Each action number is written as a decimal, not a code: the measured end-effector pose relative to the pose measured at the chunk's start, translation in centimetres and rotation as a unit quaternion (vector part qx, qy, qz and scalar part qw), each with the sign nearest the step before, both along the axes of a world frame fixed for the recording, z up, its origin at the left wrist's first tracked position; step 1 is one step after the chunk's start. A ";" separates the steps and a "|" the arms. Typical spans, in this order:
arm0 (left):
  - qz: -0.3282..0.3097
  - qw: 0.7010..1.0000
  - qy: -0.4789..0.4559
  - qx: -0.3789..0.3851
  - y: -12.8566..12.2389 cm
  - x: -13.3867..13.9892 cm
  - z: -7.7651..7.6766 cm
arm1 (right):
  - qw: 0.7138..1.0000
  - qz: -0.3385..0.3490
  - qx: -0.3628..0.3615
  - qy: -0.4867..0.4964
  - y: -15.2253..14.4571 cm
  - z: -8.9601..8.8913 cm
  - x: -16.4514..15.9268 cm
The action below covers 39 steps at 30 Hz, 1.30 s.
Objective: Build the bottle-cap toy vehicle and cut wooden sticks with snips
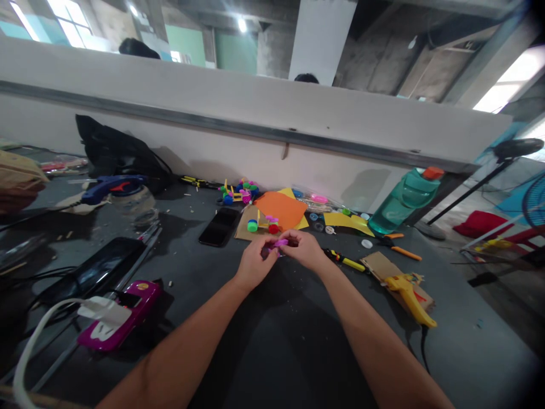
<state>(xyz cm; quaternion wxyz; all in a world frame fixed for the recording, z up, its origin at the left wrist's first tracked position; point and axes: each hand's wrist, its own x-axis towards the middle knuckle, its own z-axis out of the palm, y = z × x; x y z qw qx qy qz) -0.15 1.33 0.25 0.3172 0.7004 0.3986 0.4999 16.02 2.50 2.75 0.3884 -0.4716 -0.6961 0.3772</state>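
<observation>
My left hand (256,260) and my right hand (305,250) meet over the dark table, fingertips pinched together. Between them is a small purple-pink piece (281,243); its exact kind is too small to make out. Just beyond the fingers, a little model with bottle-cap wheels (252,225), green and red, stands on brown cardboard (243,232). Orange paper (283,205) lies behind it. A black phone (219,227) rests left of my hands. To the right of my right hand lies a yellow-and-black cutter knife (351,263).
At right are a yellow glue gun (409,298) on cardboard, orange-handled pliers (405,252) and a teal bottle (404,201). At left are a magenta power strip (142,294), a blue glue gun (108,190) and a black bag (121,150). Colourful models (238,193) stand near the partition (238,145).
</observation>
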 end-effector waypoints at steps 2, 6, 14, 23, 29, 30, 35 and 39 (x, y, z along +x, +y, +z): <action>-0.030 0.995 -0.074 -0.065 0.2 0.3 -0.2 | 0.998 -0.017 0.045 -0.050 -0.2 0.2 0.0; -0.057 0.966 -0.174 -0.185 0.8 0.3 -0.5 | 0.983 -0.033 0.132 -0.126 -0.6 0.6 -0.4; -0.107 0.910 -0.258 -0.306 1.0 0.2 0.0 | 0.973 0.015 0.180 -0.146 -1.1 0.7 -0.6; -0.139 0.852 -0.316 -0.394 1.1 -0.5 0.1 | 0.963 0.020 0.204 -0.178 -1.2 1.0 -0.7; -0.131 0.871 -0.302 -0.364 1.2 -0.4 0.0 | 0.957 0.012 0.199 -0.210 -1.4 1.4 -0.9; -0.123 0.886 -0.287 -0.342 1.2 -0.3 -0.1 | 0.957 0.006 0.196 -0.215 -1.5 1.4 -1.0; -0.049 0.965 -0.162 -0.198 1.7 -0.4 -0.7 | 0.992 -0.002 0.027 -0.123 -1.6 1.6 -1.1; -0.008 0.968 -0.177 -0.178 2.1 -0.9 -1.0 | 0.950 0.116 -0.193 0.216 -1.7 2.9 0.4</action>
